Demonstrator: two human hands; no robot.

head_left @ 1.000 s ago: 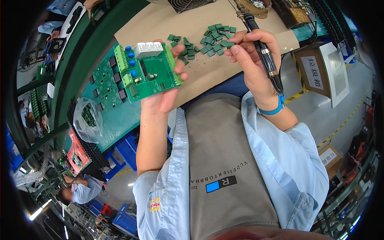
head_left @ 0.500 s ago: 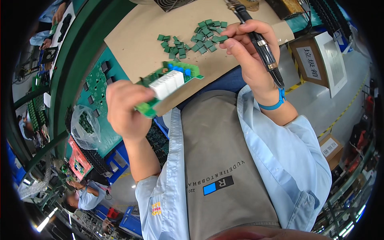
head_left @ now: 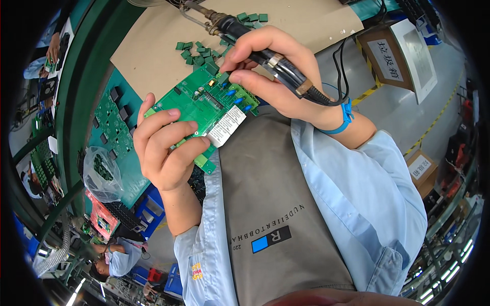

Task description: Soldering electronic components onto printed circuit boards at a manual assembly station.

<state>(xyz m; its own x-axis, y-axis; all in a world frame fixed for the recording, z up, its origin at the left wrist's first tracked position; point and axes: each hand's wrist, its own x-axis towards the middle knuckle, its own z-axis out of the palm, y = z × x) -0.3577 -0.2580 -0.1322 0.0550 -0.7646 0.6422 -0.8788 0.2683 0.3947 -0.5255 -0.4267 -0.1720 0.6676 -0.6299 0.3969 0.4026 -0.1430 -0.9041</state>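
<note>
Before the grey shirt (head_left: 275,188), the board (head_left: 196,107) gripped by the left hand (head_left: 166,148) has been turned; a green block (head_left: 223,77), pinched by the right hand (head_left: 279,96), is now at its edge.

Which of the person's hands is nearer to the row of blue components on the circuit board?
Right. The right hand is beside one end of the blue components; the left hand grips the circuit board on its opposite side, farther off.

The left hand (head_left: 167,153) holds a green circuit board (head_left: 196,107) while the right hand (head_left: 296,55) grips a black-handled tool (head_left: 287,74)
</note>
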